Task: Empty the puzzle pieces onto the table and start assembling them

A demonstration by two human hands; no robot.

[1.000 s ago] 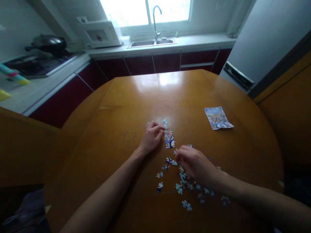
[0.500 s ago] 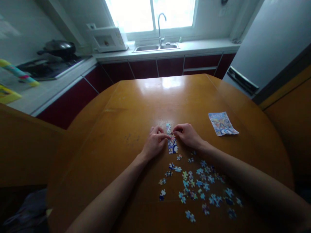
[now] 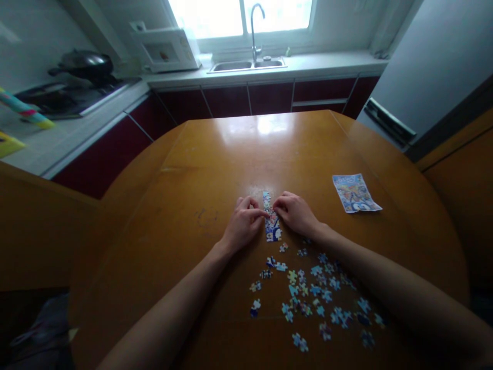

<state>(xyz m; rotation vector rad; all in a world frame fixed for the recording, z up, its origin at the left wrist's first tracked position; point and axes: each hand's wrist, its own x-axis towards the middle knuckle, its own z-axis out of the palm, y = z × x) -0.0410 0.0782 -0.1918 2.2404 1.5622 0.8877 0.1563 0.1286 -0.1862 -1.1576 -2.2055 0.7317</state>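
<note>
A narrow strip of joined puzzle pieces (image 3: 271,222) lies near the middle of the round wooden table (image 3: 200,169). My left hand (image 3: 243,224) rests curled against the strip's left side, fingertips touching it. My right hand (image 3: 295,213) is curled on the strip's right side, fingertips pinched at its upper part; any piece in the pinch is hidden. Several loose puzzle pieces (image 3: 316,288) lie scattered on the table below my right forearm.
A printed picture sheet (image 3: 356,192) lies flat at the table's right. Behind the table runs a counter with a sink and tap (image 3: 248,61), a white microwave (image 3: 165,49) and a stove with a black wok (image 3: 87,64). A grey fridge (image 3: 427,61) stands at the right.
My right hand has left the loose pieces and moved up to the strip's right side. My left hand has stayed by the strip. The camera view shifted a little.
</note>
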